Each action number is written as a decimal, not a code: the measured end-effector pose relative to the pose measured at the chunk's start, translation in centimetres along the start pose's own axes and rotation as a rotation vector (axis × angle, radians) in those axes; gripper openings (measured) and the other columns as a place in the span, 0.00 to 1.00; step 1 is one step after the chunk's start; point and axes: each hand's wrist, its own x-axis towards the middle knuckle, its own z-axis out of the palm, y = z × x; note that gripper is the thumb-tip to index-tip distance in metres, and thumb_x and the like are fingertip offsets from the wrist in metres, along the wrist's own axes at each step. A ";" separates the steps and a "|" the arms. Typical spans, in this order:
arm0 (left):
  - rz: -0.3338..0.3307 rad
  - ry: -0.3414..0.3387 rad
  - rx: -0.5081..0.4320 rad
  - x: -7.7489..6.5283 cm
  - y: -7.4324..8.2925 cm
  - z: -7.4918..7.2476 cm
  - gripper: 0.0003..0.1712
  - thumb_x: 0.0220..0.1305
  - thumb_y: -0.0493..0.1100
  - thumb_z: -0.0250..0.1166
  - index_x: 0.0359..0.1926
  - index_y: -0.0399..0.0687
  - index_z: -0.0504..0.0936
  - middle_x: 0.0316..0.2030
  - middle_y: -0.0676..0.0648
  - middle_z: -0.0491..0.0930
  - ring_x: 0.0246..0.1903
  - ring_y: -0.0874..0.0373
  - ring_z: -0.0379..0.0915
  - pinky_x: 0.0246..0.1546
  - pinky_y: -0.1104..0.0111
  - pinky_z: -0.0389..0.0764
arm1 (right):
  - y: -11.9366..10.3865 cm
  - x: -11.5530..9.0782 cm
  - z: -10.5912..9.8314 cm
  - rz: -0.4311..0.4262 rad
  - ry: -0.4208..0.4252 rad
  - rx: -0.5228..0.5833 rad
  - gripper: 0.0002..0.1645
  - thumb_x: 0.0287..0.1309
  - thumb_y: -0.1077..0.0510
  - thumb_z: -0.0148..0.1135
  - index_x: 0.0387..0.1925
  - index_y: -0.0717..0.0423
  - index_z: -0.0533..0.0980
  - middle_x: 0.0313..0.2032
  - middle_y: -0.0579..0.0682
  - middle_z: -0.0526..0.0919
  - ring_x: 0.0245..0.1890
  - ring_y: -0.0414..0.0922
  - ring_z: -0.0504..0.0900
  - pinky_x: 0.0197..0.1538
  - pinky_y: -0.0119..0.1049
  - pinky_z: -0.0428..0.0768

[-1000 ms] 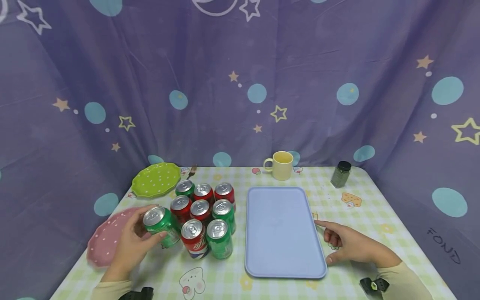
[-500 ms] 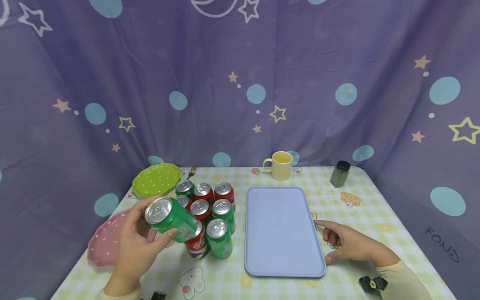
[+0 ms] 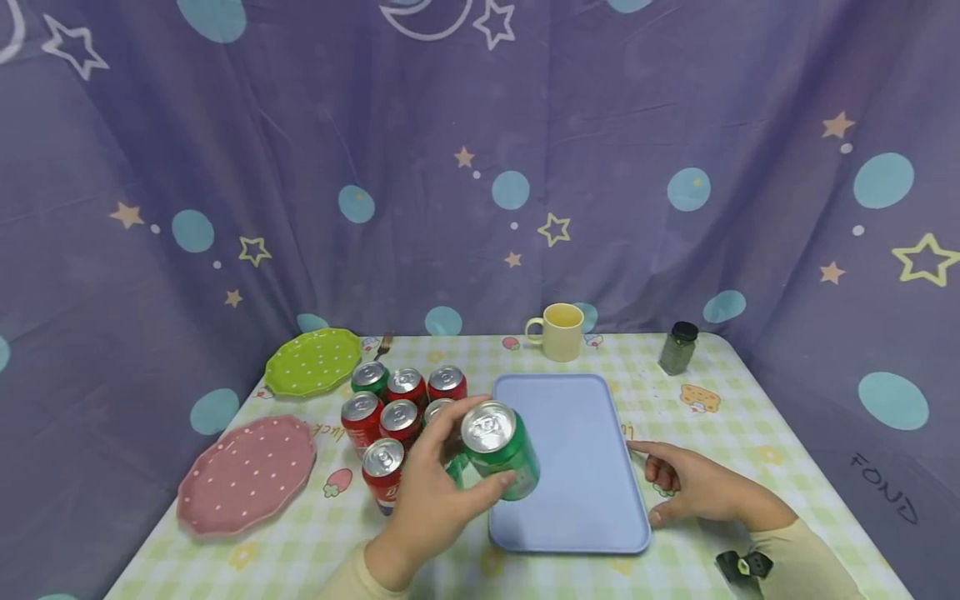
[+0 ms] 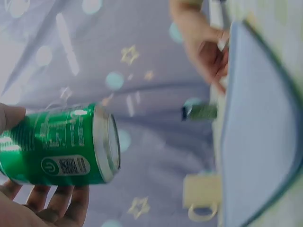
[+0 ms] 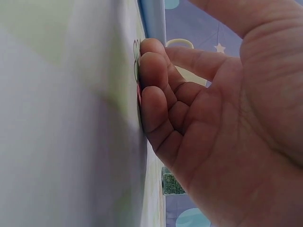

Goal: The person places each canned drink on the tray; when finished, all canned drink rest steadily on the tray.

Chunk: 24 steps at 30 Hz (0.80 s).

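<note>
In the head view, my left hand grips a green soda can by its side, holding it slightly tilted above the left part of the blue tray. The left wrist view shows the can with thumb and fingers on opposite sides of it. My right hand lies at the tray's right edge, index fingertip and thumb touching the rim. Its other fingers curl loosely against the tablecloth, as the right wrist view of the hand shows. Several red and green cans, among them a red can, stand grouped left of the tray.
A pink plate and a green plate lie at the left, with a fork behind the cans. A yellow mug stands behind the tray. At the back right is a black-lidded jar.
My left hand has lifted the green can from the left of the group and carried it right, over the other cans, to above the tray. My right hand stays in place.
</note>
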 end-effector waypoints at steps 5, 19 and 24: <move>-0.067 -0.026 -0.020 0.7 -1.7 4.2 0.44 0.52 0.40 0.82 0.70 0.61 0.75 0.57 0.53 0.79 0.54 0.53 0.79 0.53 0.58 0.82 | 0.0 0.0 0.0 0.006 0.003 -0.005 0.63 0.52 0.54 0.83 0.78 0.70 0.56 0.43 0.60 0.74 0.35 0.46 0.70 0.35 0.37 0.72; -0.292 -0.009 -0.010 3.0 -6.4 12.6 0.42 0.57 0.42 0.80 0.69 0.70 0.73 0.57 0.59 0.74 0.56 0.59 0.72 0.59 0.56 0.76 | -0.4 -0.1 0.1 0.008 0.013 -0.034 0.61 0.51 0.53 0.83 0.77 0.70 0.57 0.42 0.58 0.75 0.35 0.46 0.72 0.35 0.37 0.74; -0.325 0.027 0.007 4.6 -7.9 13.8 0.41 0.56 0.41 0.80 0.69 0.66 0.74 0.56 0.60 0.74 0.56 0.60 0.72 0.59 0.57 0.76 | -0.4 0.0 0.1 0.040 0.019 -0.052 0.61 0.50 0.53 0.84 0.77 0.69 0.58 0.43 0.57 0.75 0.35 0.45 0.72 0.36 0.37 0.74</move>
